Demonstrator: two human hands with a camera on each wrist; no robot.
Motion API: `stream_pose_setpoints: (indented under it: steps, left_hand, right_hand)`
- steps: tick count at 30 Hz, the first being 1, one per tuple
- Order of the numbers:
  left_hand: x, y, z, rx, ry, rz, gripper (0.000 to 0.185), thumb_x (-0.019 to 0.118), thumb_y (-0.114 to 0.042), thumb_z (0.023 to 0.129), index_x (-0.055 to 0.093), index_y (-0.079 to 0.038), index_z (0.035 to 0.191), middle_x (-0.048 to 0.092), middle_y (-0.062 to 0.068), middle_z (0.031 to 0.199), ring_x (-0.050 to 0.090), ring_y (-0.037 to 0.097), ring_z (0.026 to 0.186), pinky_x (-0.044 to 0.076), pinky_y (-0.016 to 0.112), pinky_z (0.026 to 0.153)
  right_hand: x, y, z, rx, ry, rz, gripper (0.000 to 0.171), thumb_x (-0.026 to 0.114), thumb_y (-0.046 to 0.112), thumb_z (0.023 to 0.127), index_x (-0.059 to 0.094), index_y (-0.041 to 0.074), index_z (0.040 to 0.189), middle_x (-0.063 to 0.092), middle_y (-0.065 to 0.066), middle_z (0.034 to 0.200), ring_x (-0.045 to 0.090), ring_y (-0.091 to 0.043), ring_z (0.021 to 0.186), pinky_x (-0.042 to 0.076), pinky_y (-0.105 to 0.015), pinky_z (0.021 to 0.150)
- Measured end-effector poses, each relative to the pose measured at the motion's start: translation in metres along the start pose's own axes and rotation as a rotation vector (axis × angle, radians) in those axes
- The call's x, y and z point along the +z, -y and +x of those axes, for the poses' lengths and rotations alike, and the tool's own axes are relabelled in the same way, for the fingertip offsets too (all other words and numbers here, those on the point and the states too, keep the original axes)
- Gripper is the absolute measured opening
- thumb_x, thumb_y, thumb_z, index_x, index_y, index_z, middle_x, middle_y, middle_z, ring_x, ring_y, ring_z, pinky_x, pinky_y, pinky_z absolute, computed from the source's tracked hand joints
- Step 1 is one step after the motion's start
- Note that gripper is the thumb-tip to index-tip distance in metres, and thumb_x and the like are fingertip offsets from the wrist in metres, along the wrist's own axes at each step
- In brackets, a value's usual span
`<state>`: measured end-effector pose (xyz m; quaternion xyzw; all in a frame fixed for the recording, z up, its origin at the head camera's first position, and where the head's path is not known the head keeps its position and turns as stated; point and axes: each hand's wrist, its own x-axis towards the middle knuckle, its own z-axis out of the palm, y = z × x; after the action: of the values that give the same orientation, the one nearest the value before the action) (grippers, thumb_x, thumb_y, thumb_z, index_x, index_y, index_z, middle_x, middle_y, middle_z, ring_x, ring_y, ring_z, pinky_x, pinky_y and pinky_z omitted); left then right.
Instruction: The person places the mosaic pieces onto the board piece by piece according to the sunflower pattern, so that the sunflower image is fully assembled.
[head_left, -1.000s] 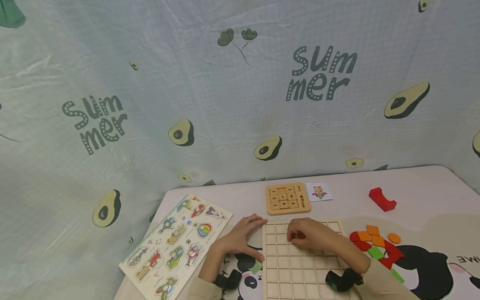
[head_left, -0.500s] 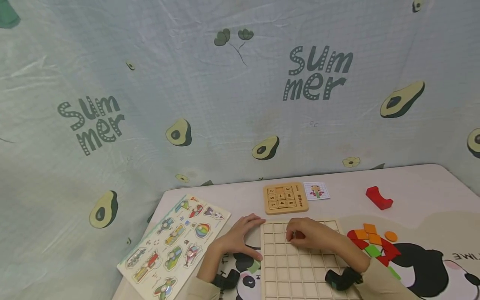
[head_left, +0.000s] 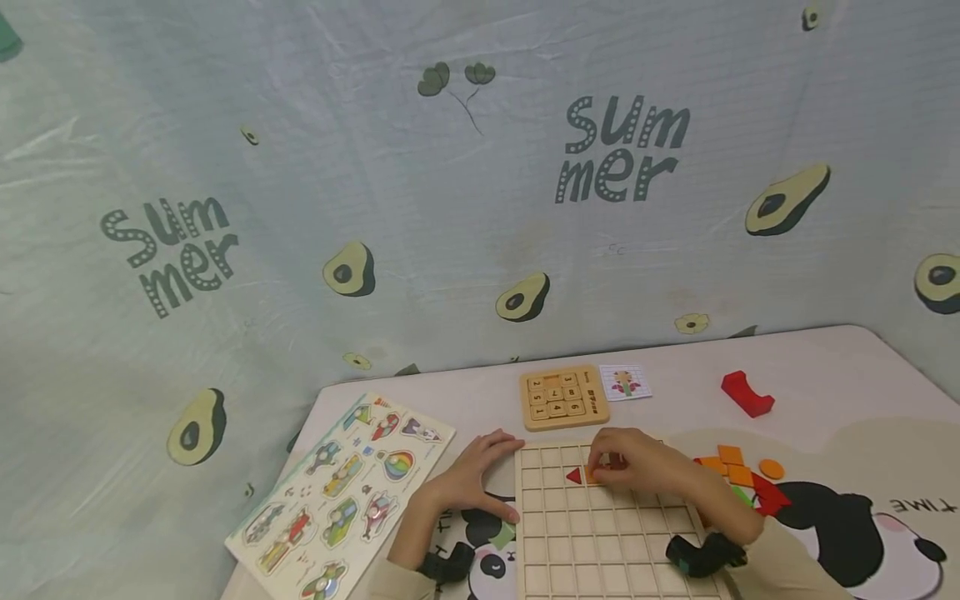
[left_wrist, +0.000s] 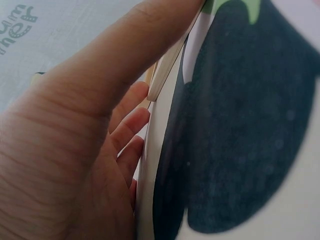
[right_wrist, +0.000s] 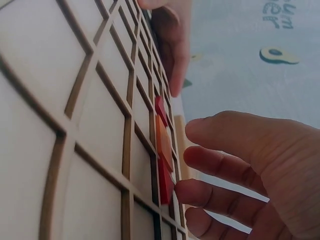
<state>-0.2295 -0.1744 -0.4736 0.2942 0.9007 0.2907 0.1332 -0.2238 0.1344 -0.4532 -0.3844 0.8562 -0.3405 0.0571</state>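
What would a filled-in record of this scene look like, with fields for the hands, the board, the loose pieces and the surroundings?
Left hand: spread at the left edge of the grid board
Right hand: over the board; contact with the pieces unclear
On the board: red triangle, orange piece, red piece, in a row
Loose, right of the board: orange circle, orange squares, among others
Behind the board: number puzzle, picture card
Left of the board: picture puzzle
Back right: red block

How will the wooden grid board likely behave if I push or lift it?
The grid board looks stiff and straight-edged, so it would probably slide without bending. Broad and flat on the table, it seems unlikely to tip when pushed. The orange tile shows no fastening, so it may slip off if the board tilts.
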Motion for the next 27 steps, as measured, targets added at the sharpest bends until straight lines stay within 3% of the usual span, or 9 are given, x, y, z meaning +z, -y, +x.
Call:
stream_pose_setpoints:
  steps: [11,19,27]
  left_hand:
    - [0.001,0.0,0.0,0.0,0.004,-0.017,0.094,0.084,-0.041,0.062,0.037,-0.026,0.142,0.032,0.0,0.146,0.022,0.025,0.139,0.021,0.054,0.112]
    - [0.001,0.001,-0.001,-0.005,-0.002,-0.023,0.094,0.084,-0.041,0.061,0.037,-0.027,0.142,0.032,0.0,0.147,0.022,0.026,0.139,0.022,0.055,0.112]
    - [-0.001,0.0,0.0,0.001,-0.003,-0.026,0.094,0.084,-0.041,0.061,0.037,-0.027,0.142,0.032,0.0,0.146,0.022,0.025,0.138,0.022,0.055,0.112]
  right_hand:
    - [-0.017,-0.012,-0.023,0.06,-0.036,0.006,0.004,0.067,0.023,0.086,0.066,0.019,0.086,0.058,0.011,0.086,0.045,0.001,0.07,0.043,-0.017,0.059]
    - [-0.028,-0.023,-0.043,0.044,-0.081,0.035,0.003,0.068,0.017,0.085,0.066,0.016,0.088,0.06,0.002,0.084,0.045,0.002,0.069,0.044,-0.017,0.058]
    - [-0.038,-0.037,-0.065,0.045,-0.138,0.029,0.009,0.068,0.017,0.084,0.065,0.016,0.093,0.061,0.004,0.085,0.048,0.001,0.072,0.048,-0.018,0.06]
